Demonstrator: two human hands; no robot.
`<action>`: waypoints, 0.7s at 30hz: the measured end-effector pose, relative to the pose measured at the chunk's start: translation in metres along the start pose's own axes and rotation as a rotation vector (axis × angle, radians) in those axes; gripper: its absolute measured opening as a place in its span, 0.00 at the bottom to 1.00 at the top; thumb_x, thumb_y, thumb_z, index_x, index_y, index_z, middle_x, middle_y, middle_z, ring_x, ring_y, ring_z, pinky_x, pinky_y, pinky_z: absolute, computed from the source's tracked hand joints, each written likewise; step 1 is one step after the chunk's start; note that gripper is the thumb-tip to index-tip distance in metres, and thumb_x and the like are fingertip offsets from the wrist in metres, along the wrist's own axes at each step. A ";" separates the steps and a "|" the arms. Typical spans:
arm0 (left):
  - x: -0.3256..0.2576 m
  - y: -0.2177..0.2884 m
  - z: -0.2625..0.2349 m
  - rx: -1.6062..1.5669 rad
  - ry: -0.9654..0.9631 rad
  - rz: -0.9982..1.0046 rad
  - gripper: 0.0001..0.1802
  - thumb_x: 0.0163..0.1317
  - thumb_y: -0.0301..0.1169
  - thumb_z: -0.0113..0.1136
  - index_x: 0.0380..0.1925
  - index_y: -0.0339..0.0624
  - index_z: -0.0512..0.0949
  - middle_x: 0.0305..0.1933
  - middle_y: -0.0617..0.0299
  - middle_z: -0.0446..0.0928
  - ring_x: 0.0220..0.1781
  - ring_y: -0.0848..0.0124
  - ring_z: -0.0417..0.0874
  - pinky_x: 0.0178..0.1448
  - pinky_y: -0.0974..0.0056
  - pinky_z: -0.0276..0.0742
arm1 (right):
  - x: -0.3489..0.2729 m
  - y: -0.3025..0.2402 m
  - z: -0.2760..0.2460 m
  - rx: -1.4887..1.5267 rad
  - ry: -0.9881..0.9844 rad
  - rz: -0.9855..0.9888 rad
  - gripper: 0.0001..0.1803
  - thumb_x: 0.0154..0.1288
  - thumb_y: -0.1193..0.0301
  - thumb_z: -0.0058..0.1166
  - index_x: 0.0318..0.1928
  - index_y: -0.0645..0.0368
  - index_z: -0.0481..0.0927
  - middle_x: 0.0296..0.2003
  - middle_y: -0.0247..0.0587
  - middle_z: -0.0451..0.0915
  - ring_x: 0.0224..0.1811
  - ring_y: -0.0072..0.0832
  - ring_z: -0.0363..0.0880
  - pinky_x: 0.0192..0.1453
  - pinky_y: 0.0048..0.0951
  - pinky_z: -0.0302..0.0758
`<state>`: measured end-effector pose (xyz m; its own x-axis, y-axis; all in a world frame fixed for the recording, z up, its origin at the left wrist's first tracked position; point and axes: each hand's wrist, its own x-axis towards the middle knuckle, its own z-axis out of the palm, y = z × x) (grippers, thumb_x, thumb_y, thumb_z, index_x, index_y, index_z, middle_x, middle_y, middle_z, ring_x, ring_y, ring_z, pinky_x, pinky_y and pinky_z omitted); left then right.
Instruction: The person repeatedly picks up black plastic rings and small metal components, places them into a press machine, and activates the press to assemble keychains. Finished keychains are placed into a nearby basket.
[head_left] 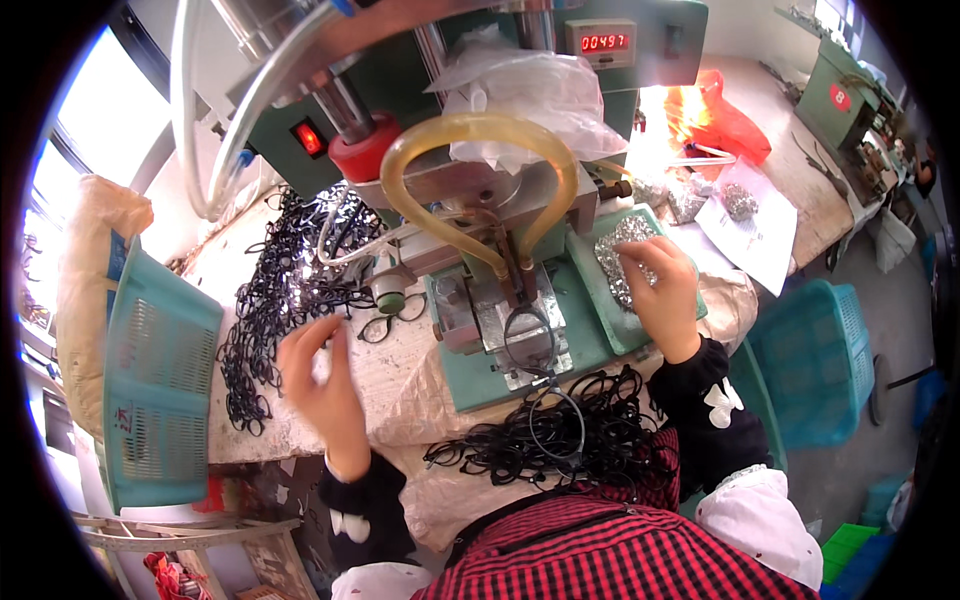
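A black eyeglass frame point(528, 338) rests in the metal fixture of a green bench press point(478, 378), one rim on the fixture and the other hanging over the front edge. Over a green tray point(632, 335) of small silvery metal parts point(612, 262), my right hand point(664, 298) is closed in a pinch; what sits between its fingertips is too small to make out. My left hand point(328, 395), slightly blurred, hovers left of the press beside a pile of black eyeglass frames point(290, 270). Its thumb and fingers are apart, with nothing visible between them.
More black frames point(500, 440) lie heaped before the press, near my lap. A yellowish hose point(400, 150) loops above the fixture. Teal baskets stand at left point(165, 350) and right point(815, 360). Behind the tray are a red bag point(735, 120) and white paper point(770, 235).
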<state>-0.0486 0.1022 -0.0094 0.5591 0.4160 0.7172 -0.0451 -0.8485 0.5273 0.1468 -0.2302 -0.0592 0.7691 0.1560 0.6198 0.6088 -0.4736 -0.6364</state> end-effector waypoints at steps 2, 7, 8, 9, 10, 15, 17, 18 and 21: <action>0.006 -0.038 0.035 0.102 -0.210 -0.010 0.09 0.59 0.21 0.69 0.41 0.37 0.85 0.46 0.51 0.83 0.49 0.53 0.80 0.56 0.54 0.74 | 0.002 -0.007 0.004 0.046 -0.004 0.002 0.06 0.59 0.79 0.63 0.37 0.58 0.88 0.32 0.41 0.82 0.39 0.42 0.80 0.44 0.38 0.75; -0.035 -0.099 0.099 0.325 -0.350 -0.085 0.10 0.56 0.24 0.67 0.40 0.43 0.85 0.45 0.53 0.82 0.50 0.49 0.77 0.59 0.51 0.69 | -0.013 -0.004 -0.002 0.098 0.049 0.096 0.06 0.57 0.81 0.62 0.36 0.61 0.87 0.34 0.42 0.85 0.40 0.40 0.83 0.49 0.36 0.77; -0.044 -0.105 0.103 0.398 -0.371 -0.140 0.10 0.57 0.22 0.64 0.40 0.43 0.85 0.45 0.54 0.82 0.50 0.50 0.78 0.60 0.52 0.69 | -0.019 -0.002 -0.010 0.075 0.061 0.092 0.06 0.58 0.82 0.62 0.36 0.62 0.86 0.35 0.43 0.86 0.40 0.39 0.84 0.50 0.35 0.78; -0.051 -0.109 0.103 0.349 -0.335 -0.098 0.10 0.57 0.24 0.65 0.41 0.43 0.84 0.45 0.53 0.81 0.50 0.49 0.76 0.59 0.50 0.69 | -0.025 -0.001 -0.018 0.051 0.077 0.114 0.06 0.58 0.83 0.62 0.36 0.62 0.86 0.35 0.43 0.86 0.39 0.39 0.84 0.49 0.35 0.78; -0.056 -0.111 0.100 0.326 -0.344 -0.092 0.11 0.57 0.26 0.67 0.41 0.43 0.84 0.45 0.51 0.80 0.50 0.48 0.75 0.58 0.48 0.68 | -0.031 -0.001 -0.028 0.038 0.081 0.127 0.06 0.59 0.83 0.63 0.37 0.62 0.86 0.35 0.44 0.86 0.39 0.39 0.84 0.49 0.34 0.78; -0.049 -0.105 0.090 0.037 0.014 -0.223 0.07 0.75 0.30 0.57 0.45 0.37 0.77 0.33 0.54 0.77 0.32 0.60 0.76 0.40 0.59 0.73 | -0.033 -0.037 -0.043 0.213 -0.005 0.164 0.07 0.59 0.84 0.64 0.38 0.64 0.87 0.35 0.44 0.86 0.40 0.37 0.84 0.49 0.34 0.78; -0.042 -0.097 0.091 -0.132 0.027 -0.413 0.11 0.81 0.34 0.49 0.47 0.38 0.75 0.26 0.62 0.71 0.24 0.74 0.69 0.30 0.68 0.67 | -0.019 -0.056 -0.033 0.271 -0.095 -0.008 0.09 0.56 0.84 0.65 0.39 0.63 0.87 0.36 0.44 0.86 0.40 0.39 0.84 0.47 0.35 0.79; -0.041 -0.092 0.092 -0.169 0.025 -0.446 0.11 0.81 0.34 0.48 0.47 0.38 0.74 0.26 0.64 0.70 0.24 0.76 0.68 0.30 0.68 0.67 | -0.011 -0.065 -0.026 0.302 -0.152 -0.074 0.12 0.55 0.83 0.66 0.42 0.63 0.87 0.37 0.44 0.86 0.39 0.40 0.84 0.47 0.35 0.79; -0.041 -0.077 0.087 -0.390 0.028 -0.656 0.12 0.81 0.36 0.49 0.45 0.39 0.75 0.28 0.71 0.68 0.26 0.81 0.67 0.30 0.71 0.64 | 0.007 -0.087 0.008 0.521 -0.092 0.025 0.21 0.56 0.83 0.65 0.52 0.64 0.82 0.36 0.43 0.85 0.39 0.36 0.86 0.48 0.33 0.80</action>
<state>0.0035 0.1218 -0.1190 0.5510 0.8077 0.2100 -0.0029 -0.2498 0.9683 0.1009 -0.1804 -0.0030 0.7845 0.2364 0.5733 0.5878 0.0114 -0.8089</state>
